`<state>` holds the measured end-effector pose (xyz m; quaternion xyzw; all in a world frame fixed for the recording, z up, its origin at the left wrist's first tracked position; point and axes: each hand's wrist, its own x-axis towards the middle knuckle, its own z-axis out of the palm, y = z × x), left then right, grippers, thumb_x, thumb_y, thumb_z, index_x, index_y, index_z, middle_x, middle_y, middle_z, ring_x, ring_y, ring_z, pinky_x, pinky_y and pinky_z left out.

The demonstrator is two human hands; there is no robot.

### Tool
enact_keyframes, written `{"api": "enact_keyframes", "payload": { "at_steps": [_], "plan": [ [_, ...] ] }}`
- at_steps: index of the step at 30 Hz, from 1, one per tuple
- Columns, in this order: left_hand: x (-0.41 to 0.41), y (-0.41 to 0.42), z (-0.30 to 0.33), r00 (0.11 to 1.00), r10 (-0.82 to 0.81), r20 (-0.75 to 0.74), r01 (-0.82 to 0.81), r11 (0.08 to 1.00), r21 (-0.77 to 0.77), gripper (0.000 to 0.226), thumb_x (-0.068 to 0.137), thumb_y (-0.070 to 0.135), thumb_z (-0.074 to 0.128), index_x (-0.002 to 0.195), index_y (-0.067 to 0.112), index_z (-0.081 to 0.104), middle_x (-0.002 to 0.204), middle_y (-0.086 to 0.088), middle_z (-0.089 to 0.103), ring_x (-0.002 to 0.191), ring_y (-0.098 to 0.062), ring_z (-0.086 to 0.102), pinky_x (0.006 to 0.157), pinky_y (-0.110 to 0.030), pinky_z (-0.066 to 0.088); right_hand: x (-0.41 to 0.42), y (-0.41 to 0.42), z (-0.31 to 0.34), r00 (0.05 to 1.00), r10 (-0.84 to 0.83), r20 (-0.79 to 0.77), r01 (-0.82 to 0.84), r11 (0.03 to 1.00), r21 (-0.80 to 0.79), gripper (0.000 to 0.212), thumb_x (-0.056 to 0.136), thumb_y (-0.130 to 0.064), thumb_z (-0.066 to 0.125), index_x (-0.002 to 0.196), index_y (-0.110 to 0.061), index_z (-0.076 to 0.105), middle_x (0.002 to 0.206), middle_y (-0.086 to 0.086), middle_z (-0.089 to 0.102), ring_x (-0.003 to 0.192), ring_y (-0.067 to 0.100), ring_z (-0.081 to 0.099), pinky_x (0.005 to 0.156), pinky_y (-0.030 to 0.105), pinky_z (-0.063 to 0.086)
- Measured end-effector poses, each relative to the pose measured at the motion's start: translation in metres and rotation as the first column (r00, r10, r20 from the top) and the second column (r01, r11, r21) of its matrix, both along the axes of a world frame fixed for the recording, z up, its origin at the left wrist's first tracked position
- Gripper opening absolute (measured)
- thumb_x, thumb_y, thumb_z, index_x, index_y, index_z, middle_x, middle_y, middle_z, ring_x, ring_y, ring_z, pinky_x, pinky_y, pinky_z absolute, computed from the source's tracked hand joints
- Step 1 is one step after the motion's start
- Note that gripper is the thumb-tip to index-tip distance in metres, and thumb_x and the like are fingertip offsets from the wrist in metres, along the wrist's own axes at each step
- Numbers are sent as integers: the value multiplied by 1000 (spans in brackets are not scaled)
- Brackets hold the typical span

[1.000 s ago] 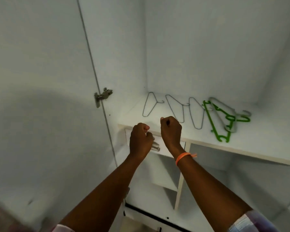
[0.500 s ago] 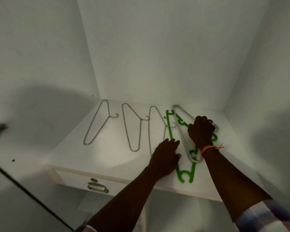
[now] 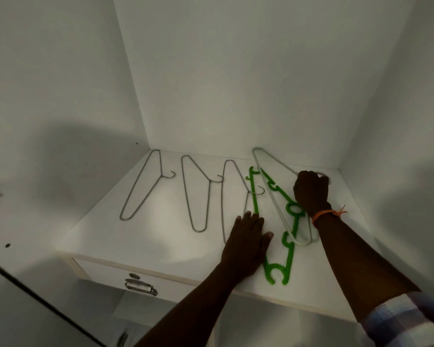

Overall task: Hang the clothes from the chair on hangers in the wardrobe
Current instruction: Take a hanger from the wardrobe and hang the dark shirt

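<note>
left hand (image 3: 246,244): fingers flat on shelf (image 3: 140,236) | right hand (image 3: 311,191): curled, apparently gripping white hanger (image 3: 273,201)

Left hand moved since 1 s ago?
Yes. The left hand went from below the shelf edge by the white drawer up and right onto the white wardrobe shelf, now lying flat beside the green plastic hanger.

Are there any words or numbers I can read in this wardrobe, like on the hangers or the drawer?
No, there are none to read here.
Green hanger: plain plastic, no writing.
White hanger: no writing shows.
Three wire hangers: bare metal.
Drawer: only a metal handle, no label.
Orange wristband: no print that can be made out.
</note>
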<state>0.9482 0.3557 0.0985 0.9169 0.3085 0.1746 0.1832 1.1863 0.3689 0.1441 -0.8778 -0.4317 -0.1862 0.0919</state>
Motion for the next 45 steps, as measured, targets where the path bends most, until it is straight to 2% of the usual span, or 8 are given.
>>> {"api": "enact_keyframes", "payload": {
  "at_steps": [3, 6, 12, 17, 23, 32, 42, 45],
  "plan": [
    [-13, -7, 15, 955, 135, 265, -105, 987, -122, 88, 90, 69, 6, 150, 12, 37, 158, -8, 33, 148, -12, 14, 120, -26, -2, -29, 5, 18, 998, 51, -25, -49, 996, 76, 17, 90, -3, 53, 95, 8, 65, 89, 25, 65, 83, 42, 63, 75, 51, 49],
    [-41, -12, 39, 809, 359, 465, -158, 895, -416, 71, 94, 62, 27, 147, 18, 40, 149, 1, 45, 139, -8, 33, 118, -28, 24, -86, 8, 38, 985, 169, 33, -172, 964, 201, 14, 86, -6, 53, 86, -1, 66, 78, 15, 65, 76, 36, 66, 67, 42, 51],
    [-161, -30, 66, 565, 520, 641, -186, 837, -515, 38, 99, 33, 55, 134, 26, 43, 99, 3, 73, 80, -12, 72, 71, -29, 60, -261, 4, 45, 823, 565, -58, -435, 693, 574, 18, 92, -13, 48, 96, -5, 64, 82, 12, 64, 73, 35, 62, 68, 41, 45],
    [-300, -92, 39, 466, 719, 515, -530, 693, -489, 34, 102, 34, 45, 134, 20, 44, 82, 0, 71, 58, -14, 67, 51, -24, 52, -407, -31, 14, 535, 798, -278, -562, 582, 588, 13, 97, -17, 56, 93, -4, 57, 77, 9, 67, 68, 34, 63, 73, 40, 41],
    [-439, -225, 8, 388, 872, 298, -820, 474, -319, 13, 102, 40, 45, 109, 31, 51, 75, 9, 69, 56, -6, 63, 60, -34, 56, -559, -130, -32, 199, 925, -324, -608, 376, 699, 35, 101, -46, 38, 93, -12, 40, 65, 2, 48, 54, 31, 54, 56, 42, 47],
    [-581, -427, 1, 217, 858, 465, -886, 373, -275, 22, 102, 37, 43, 94, 19, 52, 71, 14, 63, 60, -8, 62, 57, -29, 53, -738, -304, -39, -44, 936, -350, -635, 245, 733, 39, 101, -51, 36, 96, -12, 40, 69, 2, 54, 60, 36, 60, 53, 42, 50],
    [-744, -591, -24, -119, 929, 351, -917, 33, -398, 10, 103, 31, 46, 97, 28, 54, 75, 4, 67, 62, -10, 64, 65, -43, 57, -922, -446, -51, -286, 871, -398, -791, 20, 611, 45, 99, -50, 43, 107, -6, 47, 80, 13, 61, 66, 34, 63, 47, 28, 40],
    [-803, -624, -29, -212, 920, 331, -912, -66, -404, 11, 103, 33, 47, 101, 27, 56, 74, 3, 67, 59, -9, 63, 64, -38, 56, -992, -473, -61, -351, 816, -459, -810, -20, 586, 59, 94, -67, 31, 116, -12, 42, 87, 13, 59, 72, 40, 64, 58, 43, 54]
  ]
}}
